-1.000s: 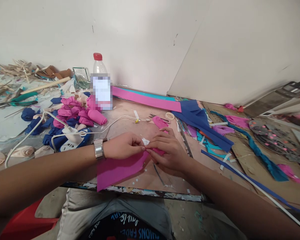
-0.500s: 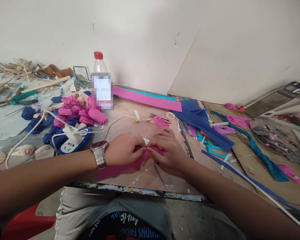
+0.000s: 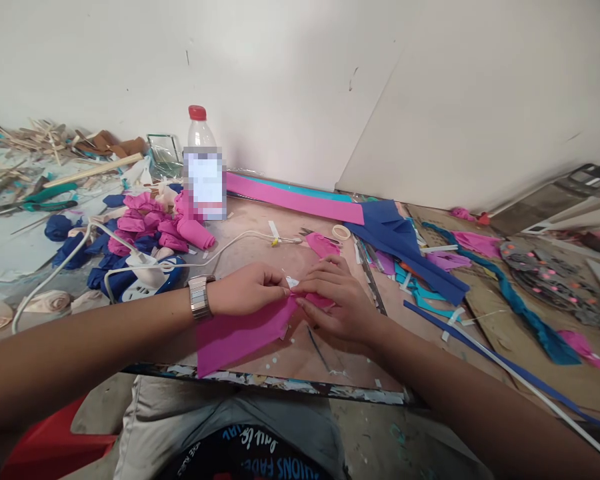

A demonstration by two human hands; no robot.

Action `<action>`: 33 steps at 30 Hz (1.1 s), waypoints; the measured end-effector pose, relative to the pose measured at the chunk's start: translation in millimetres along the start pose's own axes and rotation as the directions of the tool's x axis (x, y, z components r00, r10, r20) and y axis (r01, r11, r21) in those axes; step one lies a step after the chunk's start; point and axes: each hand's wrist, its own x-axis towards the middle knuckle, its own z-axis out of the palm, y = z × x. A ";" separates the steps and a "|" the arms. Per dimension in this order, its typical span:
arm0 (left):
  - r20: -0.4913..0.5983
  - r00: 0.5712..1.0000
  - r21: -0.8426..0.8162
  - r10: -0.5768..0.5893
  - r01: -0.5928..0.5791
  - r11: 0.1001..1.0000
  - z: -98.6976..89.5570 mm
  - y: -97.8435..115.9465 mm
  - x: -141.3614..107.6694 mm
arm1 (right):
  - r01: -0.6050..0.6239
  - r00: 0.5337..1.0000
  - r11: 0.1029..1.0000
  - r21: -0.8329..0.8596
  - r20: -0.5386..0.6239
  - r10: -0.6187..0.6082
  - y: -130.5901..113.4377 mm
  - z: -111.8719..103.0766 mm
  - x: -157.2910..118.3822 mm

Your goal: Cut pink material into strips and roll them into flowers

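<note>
A bright pink strip of fabric or crepe paper (image 3: 240,337) stretches from between my hands down to the lower left, over the board's near edge. My left hand (image 3: 250,290), with a metal watch at the wrist, pinches the strip between thumb and forefinger. Close against it, my right hand (image 3: 343,297) has its fingers curled over the strip's gathered right end, thumb pressed near the same spot. A small white piece (image 3: 293,282) shows just behind the fingertips. Part of the gathered pink end is hidden by my right fingers.
Rolled pink and blue flowers (image 3: 145,223) pile at the left beside a blue-white power strip (image 3: 153,283) with a white cable. Behind stand a red-capped bottle (image 3: 200,130) and a blurred phone screen (image 3: 205,180). Blue strips (image 3: 405,247) and a tape roll (image 3: 341,232) lie right.
The pink strip's free end has swung out and down, showing more of its flat face. My left hand has turned slightly at the wrist; my right hand is nearly still.
</note>
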 end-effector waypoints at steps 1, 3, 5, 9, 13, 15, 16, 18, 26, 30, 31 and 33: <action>-0.004 1.000 -0.001 -0.002 0.002 1.000 -0.3 -0.5 0.1 | -0.004 1.000 1.000 0.000 0.002 0.004 0.3 -0.1 -0.3; -0.007 1.000 -0.003 -0.016 0.016 1.000 -1.1 -2.3 0.2 | -0.010 1.000 1.000 -0.003 0.003 0.010 1.3 -0.1 -1.0; -0.003 1.000 -0.010 -0.031 0.031 0.999 -1.8 -4.7 0.1 | -0.007 1.000 1.000 -0.009 0.003 0.007 2.6 -0.1 -1.8; 0.007 0.999 -0.022 -0.041 0.041 0.999 -2.5 -7.3 -0.3 | -0.008 1.000 1.000 -0.018 0.006 0.008 4.3 -0.2 -2.6; 0.028 0.999 -0.001 -0.021 0.021 1.000 -2.1 -6.0 0.4 | -0.008 1.000 1.000 -0.009 0.015 0.008 3.8 0.8 -2.4; 0.037 0.999 0.010 -0.015 0.015 1.000 -1.4 -5.7 0.6 | -0.001 1.000 1.000 -0.006 0.017 0.001 3.1 1.9 -2.0; 0.043 0.999 0.020 -0.018 0.017 1.000 -1.0 -5.8 0.7 | 0.002 1.000 1.000 -0.005 0.020 -0.002 2.8 2.4 -1.8; 0.049 0.998 0.052 -0.026 0.024 0.998 0.3 -6.3 0.3 | 0.003 1.000 1.000 -0.005 0.027 -0.003 2.3 3.3 -1.6; -0.078 0.992 0.318 0.101 -0.071 0.946 10.2 3.0 -8.3 | -0.056 0.994 0.998 -0.009 0.091 0.056 3.7 3.4 -4.0; -0.128 0.984 0.554 0.127 -0.036 0.832 14.6 7.6 -12.1 | -0.075 0.987 0.997 0.003 0.146 0.074 3.9 3.6 -4.9; -0.131 0.982 0.600 0.134 -0.029 0.800 15.5 7.8 -12.5 | -0.082 0.984 0.997 0.004 0.160 0.080 3.4 3.5 -4.7; -0.119 0.982 0.665 0.149 -0.033 0.747 17.0 7.6 -12.8 | -0.081 0.979 0.997 -0.003 0.189 0.080 2.1 3.4 -4.3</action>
